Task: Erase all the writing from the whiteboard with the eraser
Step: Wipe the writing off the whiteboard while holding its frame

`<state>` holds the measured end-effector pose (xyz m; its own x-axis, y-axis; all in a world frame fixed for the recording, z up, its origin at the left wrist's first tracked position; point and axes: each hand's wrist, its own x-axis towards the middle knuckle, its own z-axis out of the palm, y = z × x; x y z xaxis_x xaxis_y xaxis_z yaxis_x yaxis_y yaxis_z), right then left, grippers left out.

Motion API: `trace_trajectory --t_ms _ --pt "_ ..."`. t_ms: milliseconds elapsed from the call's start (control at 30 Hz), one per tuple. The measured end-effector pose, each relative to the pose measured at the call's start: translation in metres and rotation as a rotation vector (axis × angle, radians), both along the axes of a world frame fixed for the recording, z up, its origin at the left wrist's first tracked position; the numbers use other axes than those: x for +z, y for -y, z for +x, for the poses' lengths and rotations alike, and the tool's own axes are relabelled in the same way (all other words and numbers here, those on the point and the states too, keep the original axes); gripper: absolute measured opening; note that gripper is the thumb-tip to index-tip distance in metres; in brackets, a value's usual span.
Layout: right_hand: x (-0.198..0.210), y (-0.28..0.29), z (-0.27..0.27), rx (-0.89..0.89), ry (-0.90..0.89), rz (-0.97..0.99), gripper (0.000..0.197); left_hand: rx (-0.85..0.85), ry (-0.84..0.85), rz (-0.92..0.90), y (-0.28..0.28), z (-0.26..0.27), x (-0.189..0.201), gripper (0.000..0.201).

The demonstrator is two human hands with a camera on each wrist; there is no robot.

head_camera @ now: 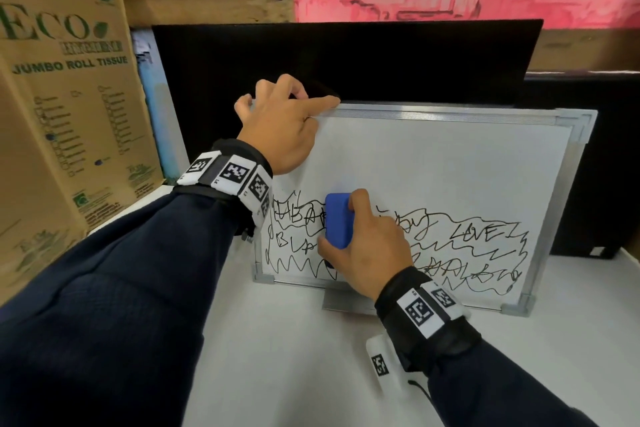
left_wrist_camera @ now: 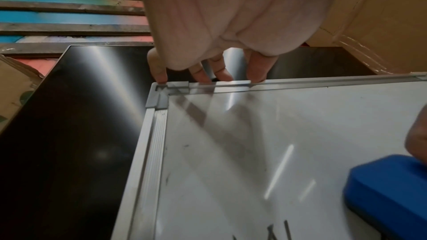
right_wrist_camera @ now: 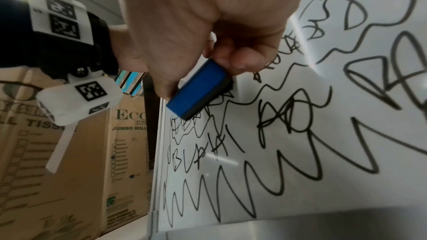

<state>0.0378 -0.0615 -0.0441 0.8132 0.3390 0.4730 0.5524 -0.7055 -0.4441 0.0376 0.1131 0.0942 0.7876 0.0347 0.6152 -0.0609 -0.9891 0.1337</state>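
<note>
A small whiteboard (head_camera: 433, 163) with a silver frame stands tilted back on the white table. Black scribbles (head_camera: 478, 239) fill its lower half; the upper half is bare white. My left hand (head_camera: 277, 121) grips the board's top left corner, fingers (left_wrist_camera: 203, 74) curled over the top rail (left_wrist_camera: 323, 81). My right hand (head_camera: 367, 239) holds a blue eraser (head_camera: 339, 220) pressed against the writing at the left of the scribbled band. In the right wrist view the eraser (right_wrist_camera: 198, 88) shows its dark felt face against the whiteboard (right_wrist_camera: 300, 171). The eraser (left_wrist_camera: 388, 194) also shows at the left wrist view's lower right.
A black panel (head_camera: 346, 59) leans behind the board. A cardboard tissue box (head_camera: 62, 107) stands at the left. The white table (head_camera: 277, 357) stretches in front of the board. A second dark panel (head_camera: 595, 166) stands at the right.
</note>
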Motion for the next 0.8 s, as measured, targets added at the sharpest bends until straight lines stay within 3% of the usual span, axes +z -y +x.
trace_trajectory --t_ms 800 --pt "0.001 -0.064 -0.004 0.091 -0.016 0.014 0.056 -0.031 -0.004 0.054 -0.005 0.002 0.002 0.056"
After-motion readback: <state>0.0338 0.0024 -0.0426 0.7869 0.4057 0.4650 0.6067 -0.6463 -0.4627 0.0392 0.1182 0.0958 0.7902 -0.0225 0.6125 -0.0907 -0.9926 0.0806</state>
